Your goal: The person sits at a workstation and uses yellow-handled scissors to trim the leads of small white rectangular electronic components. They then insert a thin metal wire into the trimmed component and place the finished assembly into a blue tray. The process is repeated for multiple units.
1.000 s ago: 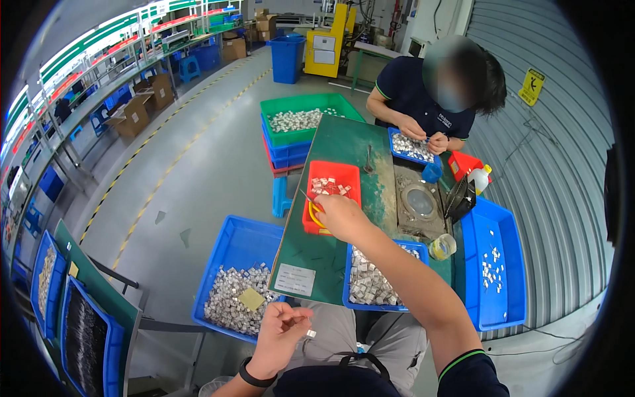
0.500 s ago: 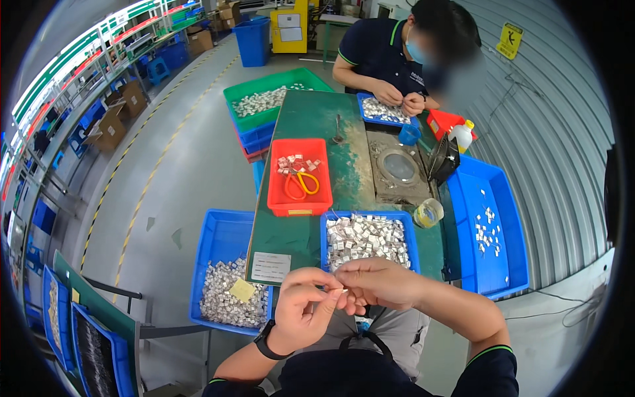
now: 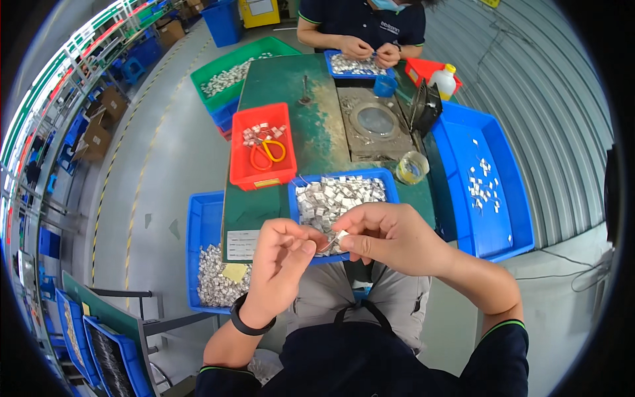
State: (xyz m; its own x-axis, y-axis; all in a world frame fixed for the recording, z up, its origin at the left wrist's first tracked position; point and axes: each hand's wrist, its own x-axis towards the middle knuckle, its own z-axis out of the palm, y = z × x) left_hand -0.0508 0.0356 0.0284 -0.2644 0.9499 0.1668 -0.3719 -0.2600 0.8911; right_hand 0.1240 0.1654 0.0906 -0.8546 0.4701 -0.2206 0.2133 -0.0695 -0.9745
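My right hand pinches a small white square part between thumb and fingers. Thin wire leads run from the part toward my left hand, whose thumb and forefinger are pinched on them. Both hands are held over the near edge of a blue tray, heaped with similar white parts. Just beyond, to the left, a red tray holds several such parts and a tool with red and yellow loop handles; its working end is hard to make out.
Across the green table, a person's hands work over another blue tray. A metal plate, black fan-like unit, jar and white bottle stand right of centre. Blue bins flank the table.
My hands have moved slightly apart, and the white part with its leads now shows between them. The view has shifted, so the table sits higher in the picture.
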